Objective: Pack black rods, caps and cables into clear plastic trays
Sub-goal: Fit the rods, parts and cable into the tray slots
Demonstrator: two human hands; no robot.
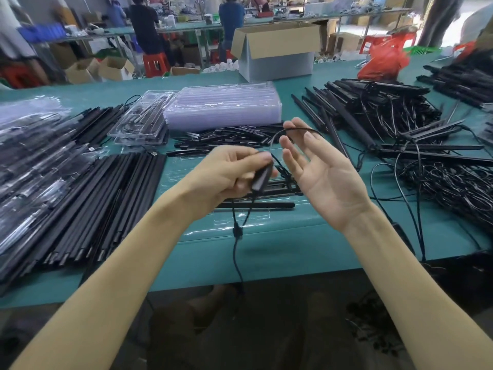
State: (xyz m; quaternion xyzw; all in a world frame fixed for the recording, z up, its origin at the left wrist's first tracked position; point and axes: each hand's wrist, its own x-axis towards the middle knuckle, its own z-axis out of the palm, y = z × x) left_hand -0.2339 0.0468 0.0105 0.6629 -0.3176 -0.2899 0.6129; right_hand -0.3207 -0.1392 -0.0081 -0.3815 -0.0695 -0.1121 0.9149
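Two bare hands hover over the near edge of the teal surface [280, 252], sharing one thin black cable [236, 252]. The left hand [229, 172] has its fingers curled and its thumb pressed down, pinching the cable together with a small black oblong block [262, 178] on it. From there the cable hangs down past the near edge. The right hand [330, 180] is spread, palm up, fingers straight. A loop of the same cable arches over its fingertips; whether it rests on them cannot be told.

Under the hands, near the near edge, lies a shallow clear plastic tray [200, 232] with a few long black rods [256, 204] lying in it. Toward the left edge is a broad bundle of long black rods [112, 198]. Beyond the tray lies a heap of short black pieces [226, 137], and behind it, toward the far edge, a stack of clear plastic trays [224, 108]. Along the right edge spreads a tangle of black cables [453, 190] mixed with more rods. A grey cardboard box with open flaps [274, 60] stands at the far edge, and a red plastic bag [384, 62] lies beside it toward the right.
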